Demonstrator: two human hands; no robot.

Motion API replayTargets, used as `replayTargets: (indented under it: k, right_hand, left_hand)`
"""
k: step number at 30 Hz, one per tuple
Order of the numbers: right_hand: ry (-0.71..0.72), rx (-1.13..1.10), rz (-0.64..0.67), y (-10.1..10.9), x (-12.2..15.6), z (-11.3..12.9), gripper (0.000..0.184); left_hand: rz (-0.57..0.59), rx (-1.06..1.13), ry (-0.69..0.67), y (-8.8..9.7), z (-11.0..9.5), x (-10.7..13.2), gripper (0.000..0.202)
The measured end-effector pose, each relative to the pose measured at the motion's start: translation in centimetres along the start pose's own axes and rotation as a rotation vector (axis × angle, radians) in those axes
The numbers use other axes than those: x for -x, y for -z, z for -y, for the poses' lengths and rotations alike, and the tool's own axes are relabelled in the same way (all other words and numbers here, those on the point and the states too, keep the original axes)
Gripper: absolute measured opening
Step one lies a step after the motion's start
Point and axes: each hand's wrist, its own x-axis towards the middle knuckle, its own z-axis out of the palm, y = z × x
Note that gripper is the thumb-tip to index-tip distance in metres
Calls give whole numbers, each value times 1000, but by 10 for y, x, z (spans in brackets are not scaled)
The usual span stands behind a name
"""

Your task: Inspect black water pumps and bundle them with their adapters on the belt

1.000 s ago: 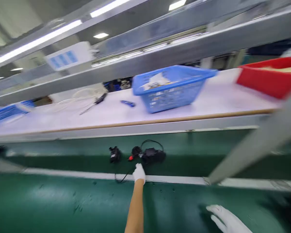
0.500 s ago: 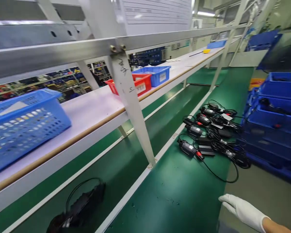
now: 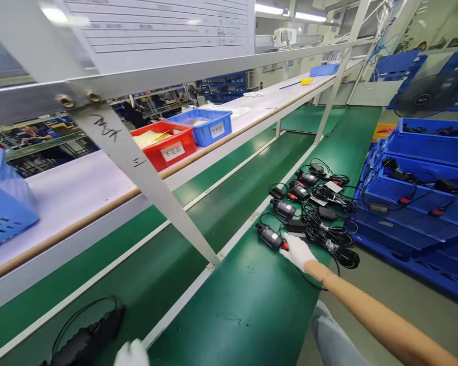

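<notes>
My right hand (image 3: 298,252), in a white glove, is closed at the red end of the nearest black cylindrical pump (image 3: 269,236) on the green work surface. The fingertips are partly hidden behind the red part. Beyond it lie several similar pumps, among them one next to it (image 3: 283,208), with black power adapters and bundled black cables (image 3: 330,239). At the bottom edge shows only the top of my white-gloved left hand (image 3: 132,354). It is near the inner white rail, and its fingers are mostly cut off. Left of it, a dark object with a looped cable (image 3: 86,340) lies on the lower green surface.
Blue crates (image 3: 435,178) with cabled parts are stacked at right. On the white shelf (image 3: 80,178) stand a red bin (image 3: 171,147), a blue bin (image 3: 209,127) and a blue basket (image 3: 7,203). A slanted metal post (image 3: 148,178) rises between shelf and work surface.
My right hand has moved forward and left from the surface's edge to the nearest pump and closed on its red end. My left hand has come into view at the bottom. The view has shifted right.
</notes>
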Motion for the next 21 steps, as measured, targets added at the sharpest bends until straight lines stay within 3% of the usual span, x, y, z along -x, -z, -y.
replayTargets:
  k: [3, 5, 8, 11, 13, 15, 18, 21]
  right_hand:
    - [-35, 6, 74, -4, -52, 21, 75]
    - [-63, -3, 148, -7, -76, 29, 75]
    - [-38, -90, 298, -1, -94, 26, 61]
    - [69, -238, 483, 28, -99, 16, 51]
    - [166, -314, 576, 59, -99, 14, 52]
    - [274, -353, 632, 94, -100, 18, 58]
    - [446, -386, 685, 147, -100, 32, 60]
    - [604, -441, 651, 188, -92, 39, 53]
  left_hand:
    - [371, 279, 110, -67, -37, 98, 39]
    - [567, 469, 163, -118, -70, 170, 41]
    - [702, 733, 279, -182, -133, 258, 57]
    - [795, 997, 408, -218, -202, 308, 68]
    - [857, 1174, 462, -225, -242, 323, 68]
    - [882, 1349, 490, -219, -271, 329, 66]
    - [823, 1574, 525, -193, -299, 331, 54]
    - [666, 1712, 533, -154, -323, 336, 44]
